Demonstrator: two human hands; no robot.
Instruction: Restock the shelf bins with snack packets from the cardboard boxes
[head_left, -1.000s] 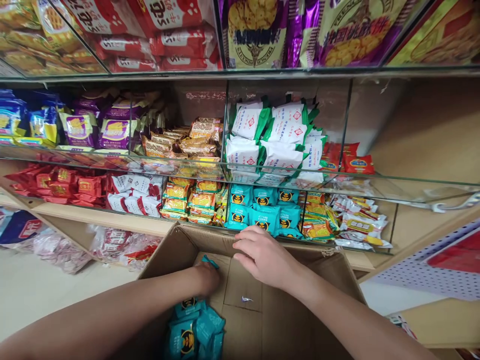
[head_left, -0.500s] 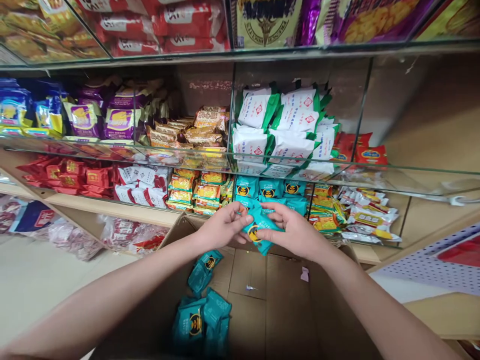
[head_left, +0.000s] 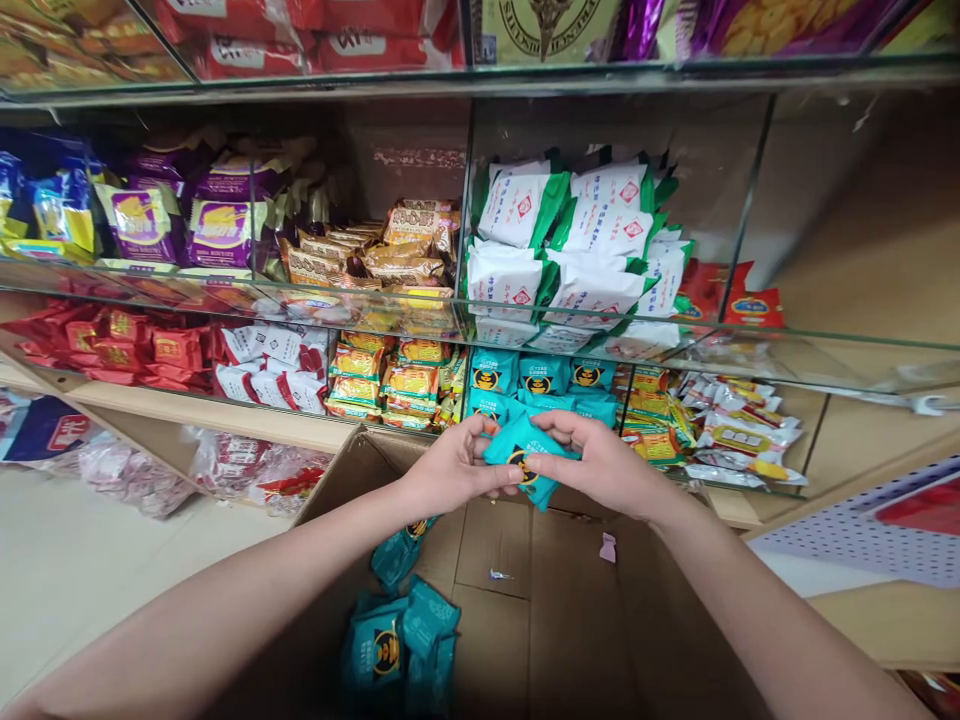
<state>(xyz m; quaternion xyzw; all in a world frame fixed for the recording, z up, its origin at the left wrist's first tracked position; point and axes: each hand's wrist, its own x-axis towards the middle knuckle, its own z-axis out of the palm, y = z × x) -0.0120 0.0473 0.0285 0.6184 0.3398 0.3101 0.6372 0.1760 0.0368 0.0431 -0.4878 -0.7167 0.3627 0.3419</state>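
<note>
Both my hands hold a teal snack packet above the far edge of an open cardboard box. My left hand pinches its left end and my right hand grips its right side, fingers curled. Several more teal packets lie in the box's near left corner. Just beyond my hands, matching teal packets are stacked in a glass-fronted shelf compartment.
Glass shelves hold white-and-green packets, orange packets, red packets and purple bags. A small pink scrap lies on the box floor. Bagged goods sit on the floor at left.
My left hand rose out of the box with a teal packet and my right hand joined it; both now hold the packet slightly higher, nearer the teal shelf compartment.
</note>
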